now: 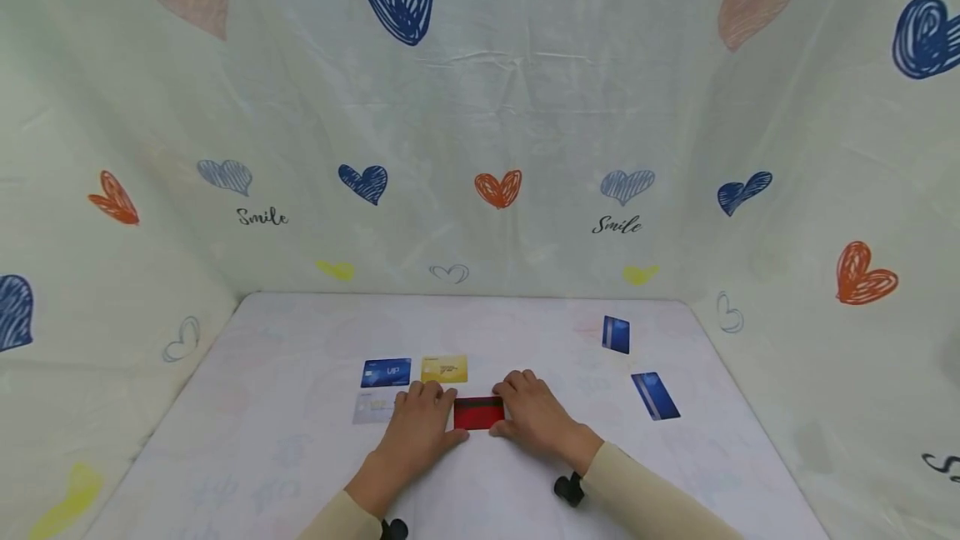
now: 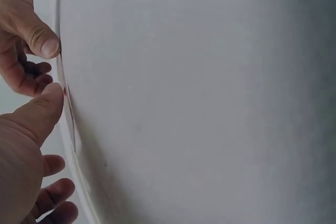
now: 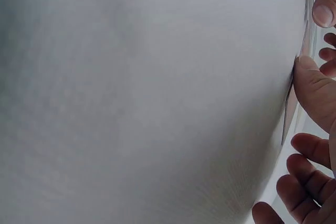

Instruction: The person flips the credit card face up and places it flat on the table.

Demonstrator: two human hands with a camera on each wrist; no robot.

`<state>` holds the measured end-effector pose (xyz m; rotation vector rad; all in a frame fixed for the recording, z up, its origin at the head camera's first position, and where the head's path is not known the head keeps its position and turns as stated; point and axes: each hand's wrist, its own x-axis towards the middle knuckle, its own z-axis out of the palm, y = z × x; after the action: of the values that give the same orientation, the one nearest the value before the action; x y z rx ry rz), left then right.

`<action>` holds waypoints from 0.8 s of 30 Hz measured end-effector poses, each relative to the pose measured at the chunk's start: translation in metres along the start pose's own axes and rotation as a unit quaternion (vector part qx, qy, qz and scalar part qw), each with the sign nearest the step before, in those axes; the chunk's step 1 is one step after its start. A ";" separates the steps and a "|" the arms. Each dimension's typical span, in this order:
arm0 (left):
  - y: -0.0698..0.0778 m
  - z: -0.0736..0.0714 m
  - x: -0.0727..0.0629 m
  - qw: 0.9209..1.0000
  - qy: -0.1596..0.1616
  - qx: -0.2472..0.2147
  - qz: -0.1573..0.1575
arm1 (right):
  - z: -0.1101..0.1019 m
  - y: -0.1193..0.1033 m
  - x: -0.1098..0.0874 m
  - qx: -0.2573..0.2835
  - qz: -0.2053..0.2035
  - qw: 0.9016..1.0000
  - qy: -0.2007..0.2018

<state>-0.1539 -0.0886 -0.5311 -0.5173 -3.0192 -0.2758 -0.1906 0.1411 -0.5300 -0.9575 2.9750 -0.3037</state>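
A red card [image 1: 478,416] with a dark stripe along its far edge lies on the table between the two hands. My left hand [image 1: 422,426] holds it by the left side, thumb at the near corner and fingers at the far one. At the opposite side my right hand [image 1: 534,419] holds it between thumb and fingers. In the left wrist view, both thumbs meet a thin edge low over the white surface. Left of the red card, a pale silver card [image 1: 367,408] is partly covered by the left hand. Just beyond are a blue VIP card [image 1: 386,372] and a yellow card [image 1: 445,368].
Two blue cards lie apart at the right: a farther striped card [image 1: 617,334] and a nearer tilted card [image 1: 656,396]. The white table [image 1: 247,407] is enclosed at the back and sides by a heart-printed cloth [image 1: 525,123].
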 end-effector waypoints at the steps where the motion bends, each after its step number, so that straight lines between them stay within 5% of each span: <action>1: -0.001 0.000 0.001 1.000 -0.005 -0.003 -0.003 | 0.000 0.000 0.000 0.002 0.003 1.000 -0.003; 7: -0.002 -0.001 0.004 1.000 -0.027 -0.007 -0.008 | 0.001 0.002 0.002 0.003 0.007 1.000 -0.010; 24: -0.003 0.004 0.007 1.000 -0.024 -0.011 0.001 | 0.004 0.006 0.003 0.028 0.007 0.999 -0.021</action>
<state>-0.1615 -0.0884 -0.5354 -0.5378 -3.0658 -0.3024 -0.1967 0.1431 -0.5353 -0.9259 2.9174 -0.3585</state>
